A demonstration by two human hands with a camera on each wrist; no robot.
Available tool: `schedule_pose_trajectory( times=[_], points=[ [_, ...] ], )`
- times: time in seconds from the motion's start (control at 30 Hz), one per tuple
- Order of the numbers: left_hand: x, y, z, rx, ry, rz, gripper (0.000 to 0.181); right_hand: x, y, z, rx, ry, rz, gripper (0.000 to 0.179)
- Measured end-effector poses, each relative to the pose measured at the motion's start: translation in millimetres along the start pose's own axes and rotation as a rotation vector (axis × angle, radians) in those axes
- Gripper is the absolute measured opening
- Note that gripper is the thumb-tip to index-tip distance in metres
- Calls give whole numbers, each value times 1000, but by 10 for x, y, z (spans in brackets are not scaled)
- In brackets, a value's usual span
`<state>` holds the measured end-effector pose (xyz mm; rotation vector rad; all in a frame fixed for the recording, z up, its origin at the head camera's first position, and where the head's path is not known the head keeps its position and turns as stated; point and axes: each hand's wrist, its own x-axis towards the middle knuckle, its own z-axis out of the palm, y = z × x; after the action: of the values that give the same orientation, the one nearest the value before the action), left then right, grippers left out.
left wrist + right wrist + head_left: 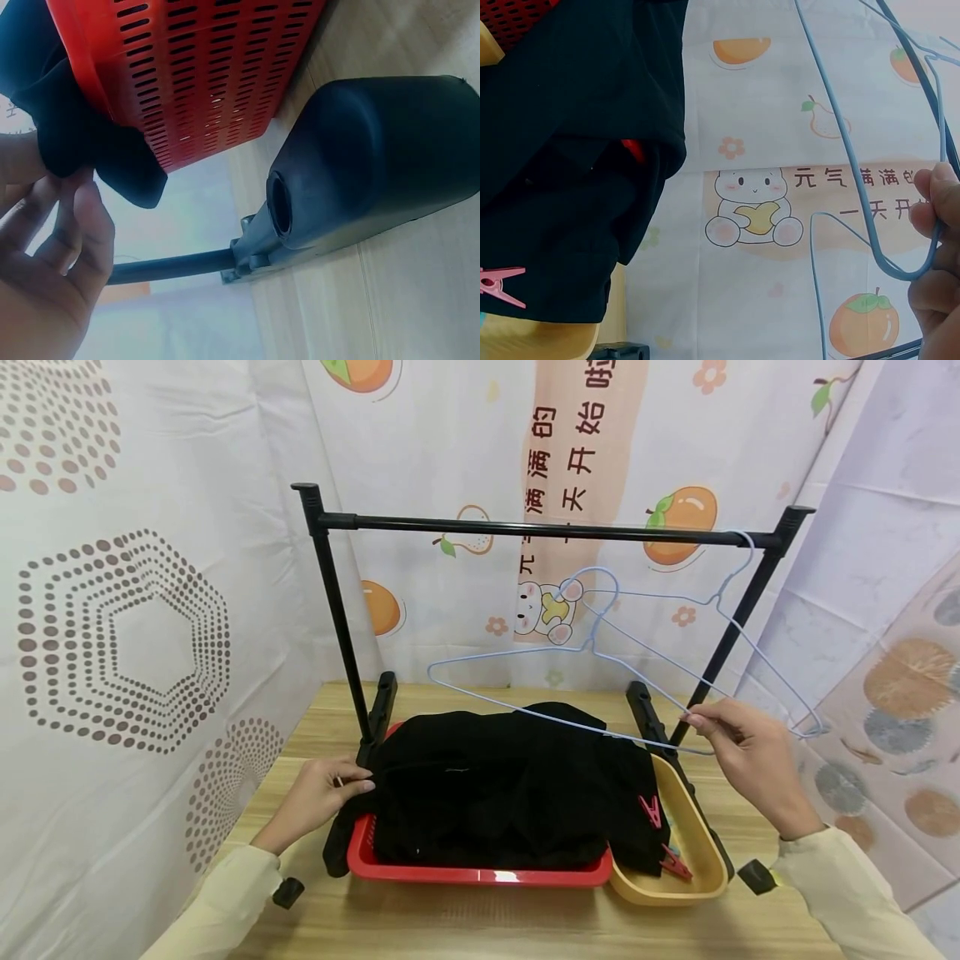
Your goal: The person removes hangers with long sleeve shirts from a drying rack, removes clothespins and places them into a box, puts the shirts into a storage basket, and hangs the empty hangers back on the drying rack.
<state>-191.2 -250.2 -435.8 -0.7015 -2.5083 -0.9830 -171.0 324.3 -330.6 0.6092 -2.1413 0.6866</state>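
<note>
A black garment (480, 810) lies heaped over a red basket (480, 877), its right side falling into a yellow basket (667, 895). At the heap's left edge my left hand (318, 793) pinches a bit of the cloth (112, 150) between thumb and fingers. My right hand (750, 756) is raised on the right and grips one lower corner of a light blue wire hanger (592, 642). That hanger is tilted above the garment, hook upward. The garment's folds hide what kind it is.
A black rack stands behind, its rail (510, 529) crossing above the baskets. Another blue hanger (718, 600) hangs at the rail's right end. A pink clothespin (651, 812) and a red clothespin (677, 863) lie by the yellow basket's cloth. The rack's feet flank the baskets.
</note>
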Motion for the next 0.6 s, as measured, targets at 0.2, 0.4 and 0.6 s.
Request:
schedule_pose_trajectory(
  times=[0.2, 0.4, 0.6],
  points=[
    [-11, 35, -46, 3, -79, -125, 12, -9, 12, -18, -8, 5, 11, 23],
    [-43, 35, -112, -60, -100, -263, 18, -23, 14, -27, -30, 1, 17, 19],
    [-89, 20, -182, -107, -123, -396, 33, -30, 25, -45, -24, 12, 14, 20]
  ],
)
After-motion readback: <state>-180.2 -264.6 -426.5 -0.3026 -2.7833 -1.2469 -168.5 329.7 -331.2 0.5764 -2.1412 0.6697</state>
